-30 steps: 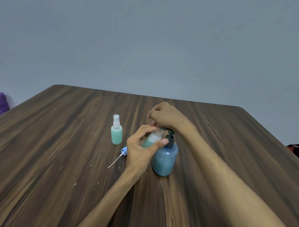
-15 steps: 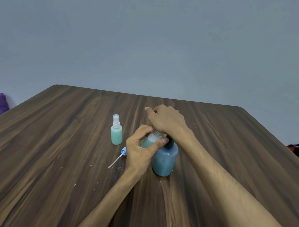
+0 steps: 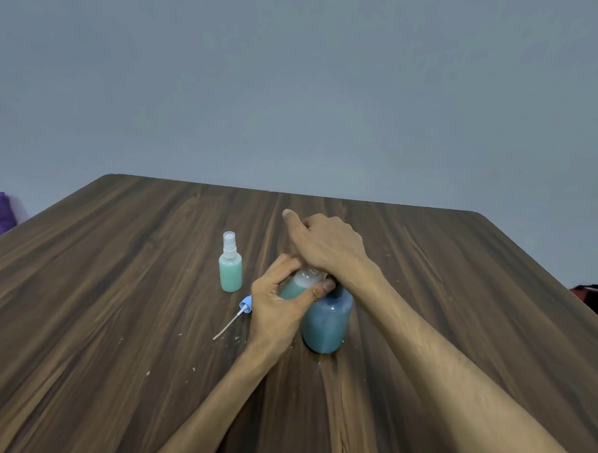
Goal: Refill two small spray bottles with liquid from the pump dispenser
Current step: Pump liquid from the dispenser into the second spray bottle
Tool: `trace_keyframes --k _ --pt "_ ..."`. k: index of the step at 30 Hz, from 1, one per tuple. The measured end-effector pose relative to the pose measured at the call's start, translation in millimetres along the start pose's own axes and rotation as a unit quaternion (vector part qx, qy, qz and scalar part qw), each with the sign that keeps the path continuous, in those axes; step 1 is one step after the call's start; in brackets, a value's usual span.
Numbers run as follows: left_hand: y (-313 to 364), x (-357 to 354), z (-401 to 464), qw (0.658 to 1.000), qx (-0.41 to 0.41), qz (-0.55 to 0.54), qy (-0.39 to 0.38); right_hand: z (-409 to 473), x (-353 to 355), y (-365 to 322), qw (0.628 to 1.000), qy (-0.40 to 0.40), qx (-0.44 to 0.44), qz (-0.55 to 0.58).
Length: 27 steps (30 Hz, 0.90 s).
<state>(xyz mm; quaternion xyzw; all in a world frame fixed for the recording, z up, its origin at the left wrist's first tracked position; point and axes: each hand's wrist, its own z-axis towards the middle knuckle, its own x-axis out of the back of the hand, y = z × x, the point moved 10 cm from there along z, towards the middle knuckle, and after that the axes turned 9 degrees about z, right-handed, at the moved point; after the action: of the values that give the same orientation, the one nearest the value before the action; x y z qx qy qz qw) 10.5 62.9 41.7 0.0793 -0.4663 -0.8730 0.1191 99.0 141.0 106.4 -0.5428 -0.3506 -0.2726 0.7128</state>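
A: Where does the open spray bottle sit against the pump dispenser?

B: Just left of the dispenser's neck and touching or nearly touching it, near the middle of the table. The left hand has thumb and fingers curled round it and holds it tilted, its long axis leaning up and to the right, so its mouth lies under the pump.

A: And the pump itself?

B: The right hand lies on top of it with fingers bent, pressing down from above; the pump head and spout are hidden under that hand, so the stream cannot be seen. That hand is the one directly over the dispenser.

A: How does the held bottle look?

B: Translucent, with pale green liquid partway up and a cloudy, whitish band near the shoulder. It seems to be filling, not yet full.

A: What else matters?

B: Its blue spray cap with the dip tube lies on the table, left of the left hand. The second spray bottle stands upright farther left, capped and green.
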Motion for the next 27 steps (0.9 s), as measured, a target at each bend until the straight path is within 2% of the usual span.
trace_keyframes --k 5,8,27 --pt "-1.8 -2.0 1.1 1.000 0.005 -0.011 -0.004 0.3 -4.3 2.6 0.999 -0.023 -0.002 -0.026" --pt "-0.6 -0.9 0.7 1.000 0.003 -0.013 -0.009 -2.7 -5.3 -1.3 0.999 -0.011 0.011 -0.043" --pt "-0.2 -1.5 0.8 1.000 0.010 -0.023 -0.016 1.4 -13.3 1.7 0.998 -0.063 -0.011 -0.029"
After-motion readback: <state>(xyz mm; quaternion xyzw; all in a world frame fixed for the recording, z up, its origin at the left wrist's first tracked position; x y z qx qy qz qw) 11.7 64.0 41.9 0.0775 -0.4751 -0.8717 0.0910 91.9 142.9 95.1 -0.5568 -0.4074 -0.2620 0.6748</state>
